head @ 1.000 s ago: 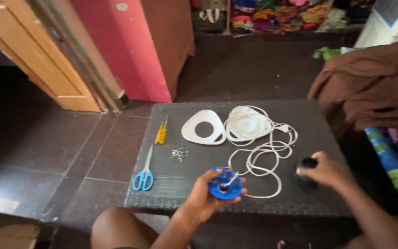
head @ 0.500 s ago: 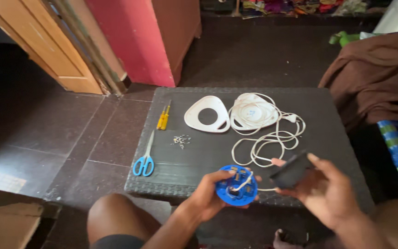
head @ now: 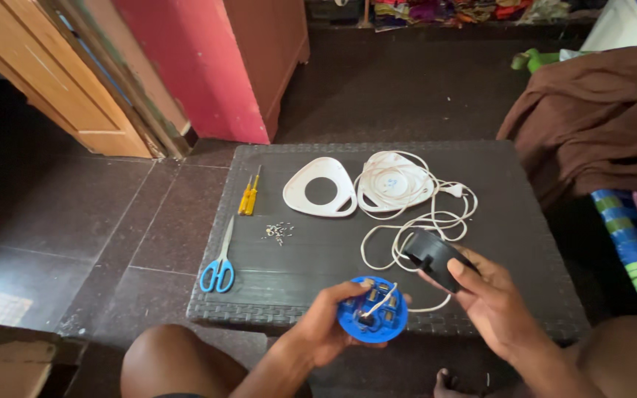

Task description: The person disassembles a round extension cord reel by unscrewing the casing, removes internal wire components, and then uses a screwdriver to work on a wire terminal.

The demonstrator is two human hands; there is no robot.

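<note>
Head view, all positions referenced to the dark woven table (head: 525, 221).

Sitting at the near edge of the table, knees showing below it. Gripping a blue round disc (head: 372, 318) in the left hand (head: 326, 332), fingers clenched around its rim, just over the near edge of the table; small metal contacts and a white wire end showing on the disc's face. Holding a black round cap (head: 430, 258) in the right hand (head: 492, 302), fingers closed around it, above the near right part of the table, just beside the disc.

Lying on the table: white cord (head: 422, 221) looping from the centre toward the disc; white rounded cover (head: 391, 180) and white triangular ring plate (head: 320, 188) at the far middle; yellow screwdrivers (head: 248, 193) at the far left; small screws (head: 278, 231) left of centre; blue-handled scissors (head: 220, 259) at the near left edge.

Surrounding the table: dark tiled floor (head: 75, 221) on the left, wooden door (head: 53, 81) and red panel (head: 200, 66) beyond the far left, brown cloth (head: 599, 118) heaped on the right.
</note>
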